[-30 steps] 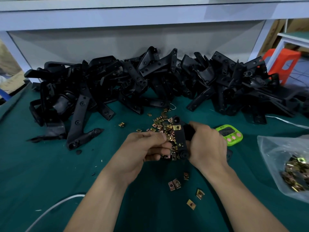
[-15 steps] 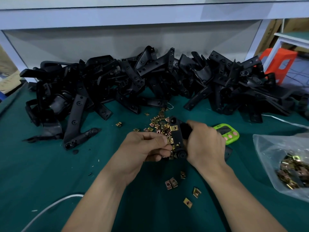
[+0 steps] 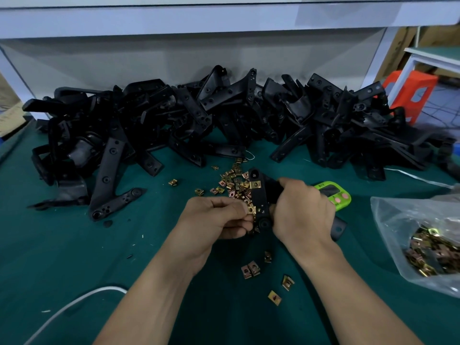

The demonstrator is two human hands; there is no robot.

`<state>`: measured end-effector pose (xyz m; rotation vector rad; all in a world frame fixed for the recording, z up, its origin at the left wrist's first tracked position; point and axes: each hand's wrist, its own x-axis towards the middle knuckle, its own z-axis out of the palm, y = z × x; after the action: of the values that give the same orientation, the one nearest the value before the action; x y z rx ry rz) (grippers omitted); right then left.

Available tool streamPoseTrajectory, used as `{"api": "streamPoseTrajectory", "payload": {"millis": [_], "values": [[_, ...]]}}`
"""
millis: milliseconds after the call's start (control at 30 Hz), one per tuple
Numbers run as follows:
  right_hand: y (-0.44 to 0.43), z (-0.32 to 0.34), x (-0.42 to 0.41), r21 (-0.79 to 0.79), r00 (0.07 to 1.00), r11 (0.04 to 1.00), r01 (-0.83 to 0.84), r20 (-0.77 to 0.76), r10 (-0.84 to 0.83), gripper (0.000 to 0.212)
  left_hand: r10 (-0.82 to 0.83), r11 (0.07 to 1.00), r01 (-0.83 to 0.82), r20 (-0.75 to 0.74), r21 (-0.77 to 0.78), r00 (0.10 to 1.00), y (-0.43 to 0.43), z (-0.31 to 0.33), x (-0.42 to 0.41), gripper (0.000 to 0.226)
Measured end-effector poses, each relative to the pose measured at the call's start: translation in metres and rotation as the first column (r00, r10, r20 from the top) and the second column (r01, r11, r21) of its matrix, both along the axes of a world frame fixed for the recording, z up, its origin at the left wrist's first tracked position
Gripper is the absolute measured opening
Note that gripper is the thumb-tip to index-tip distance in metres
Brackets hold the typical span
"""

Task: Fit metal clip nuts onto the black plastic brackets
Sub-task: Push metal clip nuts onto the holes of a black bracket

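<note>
Nearest the front edge of the table (image 3: 62,245) lie a white cable (image 3: 74,302) and a few stray clip nuts (image 3: 251,268), handy spares if the one in hand is dropped. Just beyond them the left hand (image 3: 214,220) has its fingers curled, thumb and forefinger pinching a single brass-coloured clip nut (image 3: 252,209) against the left edge of a black bracket (image 3: 258,197). The right hand (image 3: 301,212) is wrapped round the bracket's right side and holds it roughly upright above the middle of the table. A fitted nut (image 3: 255,184) already sits near the bracket's upper end, so this looks like the second nut, going on lower down. To do it well, I would judge that the open mouth of the nut should face the bracket's edge squarely. It should then be pushed straight across until its threaded hole lines up with the hole in the plastic, while the right hand braces against the push so the arm does not twist. A nut that goes on crooked may jam or spring off. Behind the hands the heap of nuts (image 3: 234,180) lies within easy reach, and a green timer (image 3: 333,192) sits just to its right. A plastic bag (image 3: 403,220) holding more nuts rests at the right edge. The pile of brackets (image 3: 224,115) lines the far edge.
</note>
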<state>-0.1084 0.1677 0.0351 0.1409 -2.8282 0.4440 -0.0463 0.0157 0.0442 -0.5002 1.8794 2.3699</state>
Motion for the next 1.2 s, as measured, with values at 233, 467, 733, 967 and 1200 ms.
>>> {"api": "streamPoseTrajectory", "payload": {"millis": [233,467,733,967,1200], "values": [[0.001,0.0,-0.001,0.006,0.999,0.999,0.037,-0.028,-0.037,0.031,0.074,0.995,-0.072,-0.029,0.066,0.997,0.013,-0.003,0.003,0.017],[0.001,0.0,0.0,0.016,0.999,1.0,0.021,-0.032,-0.02,0.033,0.011,0.997,-0.007,-0.051,0.081,0.999,0.01,0.0,0.007,0.013],[0.0,0.0,0.002,-0.005,0.999,1.0,-0.019,-0.045,0.018,0.04,-0.043,0.995,0.049,-0.07,0.088,0.997,0.006,0.0,0.007,0.015],[0.0,-0.001,0.003,-0.042,0.996,0.996,-0.083,-0.034,0.082,0.04,-0.102,0.981,0.11,-0.062,0.16,0.993,0.003,-0.001,0.006,0.031],[-0.007,0.001,0.011,-0.107,0.986,0.981,-0.16,0.023,0.164,0.045,-0.173,0.974,0.185,-0.1,0.129,0.98,0.004,-0.003,0.006,0.013]]}}
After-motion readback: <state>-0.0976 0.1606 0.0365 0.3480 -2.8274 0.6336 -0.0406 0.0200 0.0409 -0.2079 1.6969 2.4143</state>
